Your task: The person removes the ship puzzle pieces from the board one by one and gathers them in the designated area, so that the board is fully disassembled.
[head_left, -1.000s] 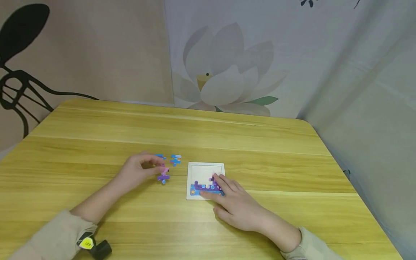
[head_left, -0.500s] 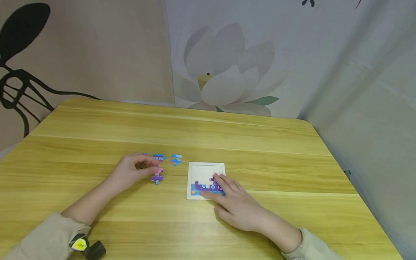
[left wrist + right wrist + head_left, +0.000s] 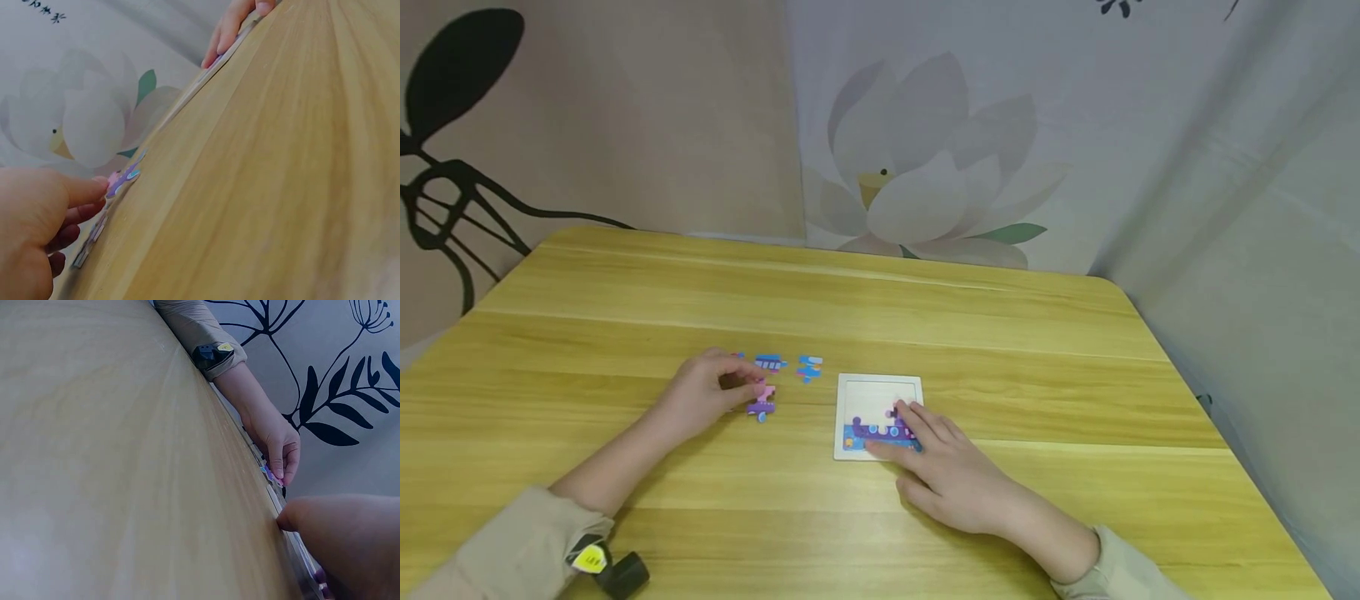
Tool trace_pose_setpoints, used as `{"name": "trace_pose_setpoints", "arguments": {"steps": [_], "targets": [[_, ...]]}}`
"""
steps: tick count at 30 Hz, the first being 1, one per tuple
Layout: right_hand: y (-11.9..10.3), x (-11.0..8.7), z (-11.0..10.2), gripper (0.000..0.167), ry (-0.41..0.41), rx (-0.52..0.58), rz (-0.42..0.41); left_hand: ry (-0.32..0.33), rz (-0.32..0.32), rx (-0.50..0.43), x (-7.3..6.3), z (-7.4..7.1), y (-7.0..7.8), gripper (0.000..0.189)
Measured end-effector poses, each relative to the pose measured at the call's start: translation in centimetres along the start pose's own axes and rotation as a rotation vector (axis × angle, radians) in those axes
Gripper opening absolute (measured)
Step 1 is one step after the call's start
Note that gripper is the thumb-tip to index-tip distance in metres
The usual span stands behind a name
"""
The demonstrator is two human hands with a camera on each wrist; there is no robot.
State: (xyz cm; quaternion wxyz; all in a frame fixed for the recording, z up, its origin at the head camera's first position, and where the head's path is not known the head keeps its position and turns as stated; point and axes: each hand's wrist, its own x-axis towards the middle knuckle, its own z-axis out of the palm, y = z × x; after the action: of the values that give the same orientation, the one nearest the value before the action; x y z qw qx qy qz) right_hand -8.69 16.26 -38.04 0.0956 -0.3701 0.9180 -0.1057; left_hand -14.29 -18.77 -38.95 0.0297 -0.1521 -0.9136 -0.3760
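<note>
Between thumb and fingertips, my left hand (image 3: 706, 392) pinches a pink and purple jigsaw piece (image 3: 762, 407), low over the wooden table. In the left wrist view, the jigsaw piece (image 3: 127, 179) shows at the thumb tip. My right hand (image 3: 951, 479) rests with extended fingers on the lower right of a white-framed puzzle board (image 3: 841, 400). Purple and blue pieces (image 3: 868, 433) fill the board's lower part, some hidden under those fingers; its upper part shows bare white.
Just beyond my left hand lie a blue piece with a striped pattern (image 3: 770, 362) and a blue and orange piece (image 3: 809, 367). Another blue bit (image 3: 739, 355) peeks out behind the hand. The wooden table (image 3: 1037, 358) runs back to a fabric backdrop (image 3: 722, 125).
My left hand has shifted left with the pink and purple jigsaw piece, uncovering more of the blue pieces behind it. My right hand stays on the puzzle board.
</note>
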Motion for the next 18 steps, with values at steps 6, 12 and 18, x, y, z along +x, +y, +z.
{"name": "trace_pose_setpoints", "arguments": {"steps": [6,12,18], "targets": [[0.02,0.02,-0.01,0.046,0.001,-0.001,0.005,-0.008,0.016,0.047,0.27,0.02,-0.09,0.012],[0.07,-0.01,0.01,0.046,0.001,0.010,0.006,-0.019,0.062,0.062,0.58,0.05,-0.16,0.008],[0.10,0.02,0.06,0.046,0.009,0.005,0.000,-0.015,0.100,0.075,0.73,0.00,-0.12,0.007]]}}
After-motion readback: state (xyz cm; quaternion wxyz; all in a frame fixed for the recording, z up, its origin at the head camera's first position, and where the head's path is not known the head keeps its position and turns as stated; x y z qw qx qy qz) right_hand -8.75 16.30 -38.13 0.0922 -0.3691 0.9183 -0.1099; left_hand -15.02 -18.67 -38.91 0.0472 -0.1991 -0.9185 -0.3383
